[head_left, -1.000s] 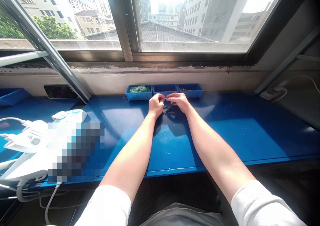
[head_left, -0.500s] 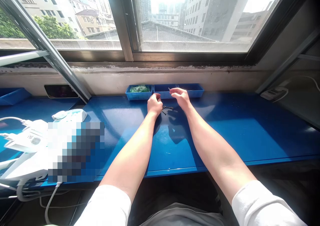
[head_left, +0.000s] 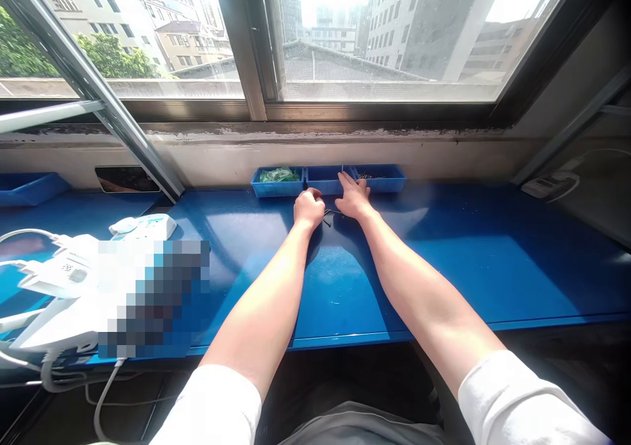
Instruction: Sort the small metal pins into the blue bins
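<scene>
Three blue bins stand in a row at the back of the blue table. Green plastic-wrapped material [head_left: 279, 175] lies in the left bin [head_left: 279, 189]. My left hand [head_left: 309, 208] is closed in front of the gap between the left and middle bins; what its fingers hold is hidden. Several dark screws [head_left: 328, 219] lie on the table just right of it. Over the front of the middle bin [head_left: 321, 183] my right hand [head_left: 353, 195] has its fingers spread, reaching to the right bin [head_left: 393, 185], where small metal pieces [head_left: 373, 177] show.
White chargers and cables [head_left: 59, 267] fill the left side, beside a pixelated area. A dark phone-like device [head_left: 127, 179] leans on the wall near a metal post [head_left: 133, 144]. Another blue bin [head_left: 32, 192] is at far left, a white adapter [head_left: 549, 183] at far right.
My right hand has opened from a pinch on a small thin item and lowered toward the bins. My left hand stays closed in place. The view has shifted slightly.
</scene>
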`<move>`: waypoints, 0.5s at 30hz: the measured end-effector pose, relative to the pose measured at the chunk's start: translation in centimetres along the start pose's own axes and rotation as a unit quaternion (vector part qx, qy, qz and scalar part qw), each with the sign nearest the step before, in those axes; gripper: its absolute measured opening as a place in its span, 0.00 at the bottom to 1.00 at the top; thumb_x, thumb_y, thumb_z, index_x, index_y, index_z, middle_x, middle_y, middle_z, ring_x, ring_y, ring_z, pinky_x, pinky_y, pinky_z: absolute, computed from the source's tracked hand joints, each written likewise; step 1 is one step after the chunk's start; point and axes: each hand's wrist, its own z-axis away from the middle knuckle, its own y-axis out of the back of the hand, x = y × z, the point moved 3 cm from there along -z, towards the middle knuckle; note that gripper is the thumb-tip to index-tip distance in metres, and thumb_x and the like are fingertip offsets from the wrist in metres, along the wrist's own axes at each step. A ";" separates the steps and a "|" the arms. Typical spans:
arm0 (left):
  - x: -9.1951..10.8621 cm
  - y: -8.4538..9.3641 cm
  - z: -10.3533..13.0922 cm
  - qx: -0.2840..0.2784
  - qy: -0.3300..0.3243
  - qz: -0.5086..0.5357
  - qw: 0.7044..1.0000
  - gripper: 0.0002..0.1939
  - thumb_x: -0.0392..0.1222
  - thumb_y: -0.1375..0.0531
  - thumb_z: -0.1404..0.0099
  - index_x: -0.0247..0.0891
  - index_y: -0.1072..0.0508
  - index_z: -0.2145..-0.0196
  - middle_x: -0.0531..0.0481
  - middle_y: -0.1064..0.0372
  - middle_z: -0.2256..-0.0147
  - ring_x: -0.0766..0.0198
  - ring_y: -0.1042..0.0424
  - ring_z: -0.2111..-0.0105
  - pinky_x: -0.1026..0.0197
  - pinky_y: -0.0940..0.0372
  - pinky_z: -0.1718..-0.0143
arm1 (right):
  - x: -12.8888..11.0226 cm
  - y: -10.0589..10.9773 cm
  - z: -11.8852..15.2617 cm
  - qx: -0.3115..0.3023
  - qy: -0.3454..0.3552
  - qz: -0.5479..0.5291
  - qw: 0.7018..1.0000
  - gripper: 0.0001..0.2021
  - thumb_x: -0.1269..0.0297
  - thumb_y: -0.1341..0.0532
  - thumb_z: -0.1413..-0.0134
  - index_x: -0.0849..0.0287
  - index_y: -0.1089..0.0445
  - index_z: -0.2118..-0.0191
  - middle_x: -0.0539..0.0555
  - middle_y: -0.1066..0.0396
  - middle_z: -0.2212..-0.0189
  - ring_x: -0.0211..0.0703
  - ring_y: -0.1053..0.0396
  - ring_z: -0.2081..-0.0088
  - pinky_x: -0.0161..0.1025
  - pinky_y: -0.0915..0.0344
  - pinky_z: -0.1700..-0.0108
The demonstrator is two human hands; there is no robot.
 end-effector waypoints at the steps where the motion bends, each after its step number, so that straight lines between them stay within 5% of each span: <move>1: 0.0 0.0 0.0 -0.002 -0.001 -0.002 1.000 0.13 0.36 0.48 0.41 0.39 0.26 0.61 0.45 0.27 0.58 0.56 0.28 0.57 0.59 0.35 0.55 | 0.1 -0.1 -0.1 -0.005 -0.004 0.002 1.000 0.42 0.69 0.43 0.60 0.52 0.52 0.35 0.45 0.59 0.33 0.61 0.50 0.44 0.58 0.47 0.44; 6: -0.2 -0.2 0.0 -0.012 -0.005 -0.014 1.000 0.13 0.36 0.47 0.41 0.40 0.26 0.60 0.46 0.26 0.58 0.57 0.28 0.57 0.60 0.35 0.55 | 0.2 -0.3 0.0 0.019 0.015 -0.017 1.000 0.38 0.68 0.43 0.58 0.54 0.47 0.37 0.49 0.59 0.33 0.59 0.50 0.43 0.57 0.47 0.44; 11: 0.0 -0.1 0.0 -0.016 -0.003 -0.022 1.000 0.13 0.36 0.47 0.42 0.40 0.26 0.61 0.46 0.26 0.58 0.57 0.28 0.57 0.60 0.35 0.55 | -0.4 0.9 0.6 0.115 0.062 -0.057 0.990 0.20 0.70 0.44 0.57 0.60 0.29 0.54 0.57 0.32 0.52 0.51 0.40 0.49 0.45 0.40 0.47; 15: 0.0 -0.2 -0.1 -0.020 -0.003 -0.035 0.999 0.13 0.37 0.46 0.42 0.40 0.26 0.61 0.46 0.26 0.59 0.58 0.28 0.57 0.61 0.35 0.55 | -0.6 1.4 1.0 0.005 0.044 -0.068 0.997 0.10 0.67 0.42 0.59 0.58 0.26 0.68 0.53 0.27 0.70 0.43 0.32 0.65 0.36 0.36 0.62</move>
